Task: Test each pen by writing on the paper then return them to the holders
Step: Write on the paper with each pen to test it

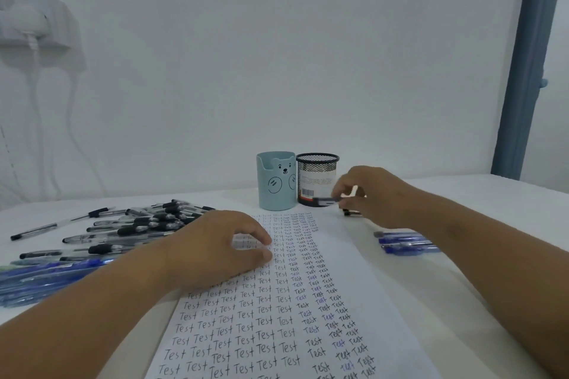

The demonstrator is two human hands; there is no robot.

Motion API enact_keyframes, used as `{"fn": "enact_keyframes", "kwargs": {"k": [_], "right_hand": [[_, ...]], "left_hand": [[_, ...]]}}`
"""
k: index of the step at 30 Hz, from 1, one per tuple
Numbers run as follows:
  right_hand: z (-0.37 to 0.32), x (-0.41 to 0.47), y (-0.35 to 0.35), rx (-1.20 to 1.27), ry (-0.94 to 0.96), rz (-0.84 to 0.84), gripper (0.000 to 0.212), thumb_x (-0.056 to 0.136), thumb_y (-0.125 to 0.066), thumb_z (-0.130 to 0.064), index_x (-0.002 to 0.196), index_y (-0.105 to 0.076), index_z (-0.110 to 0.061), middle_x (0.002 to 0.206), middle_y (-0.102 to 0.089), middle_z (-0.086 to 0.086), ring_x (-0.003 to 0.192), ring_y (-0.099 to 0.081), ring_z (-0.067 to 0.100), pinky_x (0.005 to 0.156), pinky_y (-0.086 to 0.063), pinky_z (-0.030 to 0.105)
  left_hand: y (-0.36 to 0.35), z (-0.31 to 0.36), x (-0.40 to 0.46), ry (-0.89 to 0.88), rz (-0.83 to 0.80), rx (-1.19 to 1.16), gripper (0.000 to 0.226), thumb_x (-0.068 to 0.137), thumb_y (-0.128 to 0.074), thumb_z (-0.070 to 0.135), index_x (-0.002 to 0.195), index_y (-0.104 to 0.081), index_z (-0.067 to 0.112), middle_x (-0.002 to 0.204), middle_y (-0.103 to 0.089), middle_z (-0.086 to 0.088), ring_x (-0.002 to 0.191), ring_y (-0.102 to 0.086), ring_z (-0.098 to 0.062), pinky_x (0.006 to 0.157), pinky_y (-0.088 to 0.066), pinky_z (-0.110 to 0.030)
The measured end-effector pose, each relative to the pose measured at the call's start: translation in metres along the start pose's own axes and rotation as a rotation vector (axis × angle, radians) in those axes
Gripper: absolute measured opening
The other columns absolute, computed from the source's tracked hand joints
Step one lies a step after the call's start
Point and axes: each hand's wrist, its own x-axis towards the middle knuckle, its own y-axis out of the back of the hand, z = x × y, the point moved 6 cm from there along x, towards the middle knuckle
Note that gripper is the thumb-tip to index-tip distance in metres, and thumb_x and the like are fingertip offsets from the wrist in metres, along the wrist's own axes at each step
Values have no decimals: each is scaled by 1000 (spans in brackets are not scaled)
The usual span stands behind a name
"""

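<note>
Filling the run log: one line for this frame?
left hand resting on paper | right hand holding pen near mesh holder | holders look empty

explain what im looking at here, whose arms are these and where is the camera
There is no machine here: the arms belong to a person wearing a camera on the head, so the single picture looks forward and down at their own hands. The left hand rests on a sheet of paper covered with the handwritten word "Test". The right hand holds a pen in its fingers, in front of a black mesh pen holder. Beside that stands a light blue bear holder. On the white table a pile of black pens and blue pens lies at the left, and a few blue pens lie at the right.
</note>
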Motion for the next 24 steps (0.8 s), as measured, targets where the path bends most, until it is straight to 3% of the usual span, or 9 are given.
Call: {"fn": "enact_keyframes", "kwargs": {"k": [4, 7, 9, 12, 16, 18, 21, 24], "right_hand": [[31, -4, 11, -121, -95, -88, 14, 88, -74, -10, 94, -78, -23, 79, -63, -17, 69, -56, -1, 61, -39, 8], [45, -6, 11, -135, -139, -135, 28, 85, -70, -1, 90, -74, -27, 76, -71, -11, 60, -57, -12, 57, -39, 5], [48, -6, 6, -148, -152, -158, 28, 83, -72, -2, 86, -73, -29, 80, -74, -8, 60, -57, -9, 56, -37, 6], [46, -4, 5, -201, -164, -121, 20, 82, -78, -7, 94, -77, -23, 94, -72, -4, 74, -60, 5, 66, -45, 17], [35, -3, -1, -277, -159, -103, 32, 83, -64, -1, 103, -75, -24, 108, -69, -5, 102, -64, 18, 89, -54, 34], [19, -5, -6, -268, -115, -102, 36, 85, -61, -2, 110, -72, -26, 113, -63, -9, 106, -59, 14, 93, -51, 30], [-25, -10, -16, -189, 80, -90, 24, 95, -63, -17, 115, -69, -28, 108, -55, -17, 91, -47, -4, 86, -42, 19], [-67, -19, -31, -100, 236, -119, 19, 96, -63, -34, 114, -68, -33, 106, -57, -21, 87, -45, -12, 74, -33, 10]], "left_hand": [[-1, 0, 1, -3, -9, 13, 27, 85, -68, 60, 109, -69, 46, 121, -57, 36, 115, -44, 19, 101, -31, -19], [-1, -1, 0, -3, -9, 20, 26, 84, -68, 60, 107, -69, 47, 120, -57, 37, 115, -44, 19, 102, -31, -21], [-1, -1, 0, -2, -12, 24, 26, 85, -68, 59, 107, -69, 47, 120, -57, 37, 116, -44, 19, 102, -31, -20], [-1, -1, 0, 17, -6, 5, 25, 83, -69, 59, 105, -69, 49, 120, -57, 38, 118, -45, 15, 105, -31, -23], [-1, -1, -1, 25, -5, -4, 26, 83, -69, 60, 106, -69, 49, 122, -57, 37, 121, -46, 13, 108, -31, -24], [2, -1, -2, 18, 20, -31, 26, 81, -69, 62, 105, -69, 50, 123, -58, 35, 123, -47, 11, 112, -33, -29], [10, -1, -4, 16, 73, -40, 19, 83, -72, 55, 101, -71, 48, 122, -61, 32, 122, -51, 6, 115, -37, -35], [29, -3, -5, 6, 170, -61, 12, 84, -78, 41, 95, -74, 44, 110, -69, 24, 105, -62, 5, 100, -50, -29]]}}
